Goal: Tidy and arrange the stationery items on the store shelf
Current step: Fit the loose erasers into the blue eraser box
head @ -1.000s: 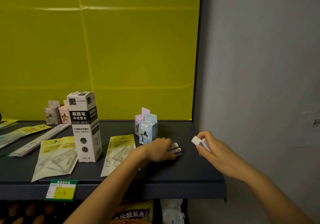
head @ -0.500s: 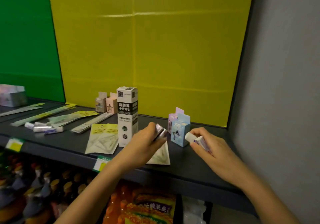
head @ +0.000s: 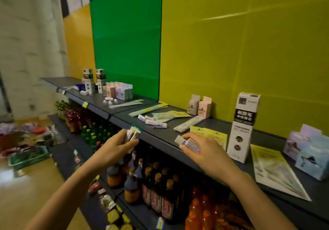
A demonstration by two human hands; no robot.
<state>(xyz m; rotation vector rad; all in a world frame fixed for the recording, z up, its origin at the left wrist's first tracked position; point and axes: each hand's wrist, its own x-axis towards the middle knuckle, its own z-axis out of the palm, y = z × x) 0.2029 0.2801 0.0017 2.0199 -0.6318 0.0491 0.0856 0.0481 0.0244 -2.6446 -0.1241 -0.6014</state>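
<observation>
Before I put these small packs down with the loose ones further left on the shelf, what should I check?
1. Left hand grips the slim packs: ok.
2. Right hand pinches the white pack: ok.
3. Loose packs in view on the shelf: ok.
4. Bare shelf beside them: ok.
5. Tall white box stands clear, rightward: ok.
6. Count of slim packs: cannot tell, blurred.
</observation>
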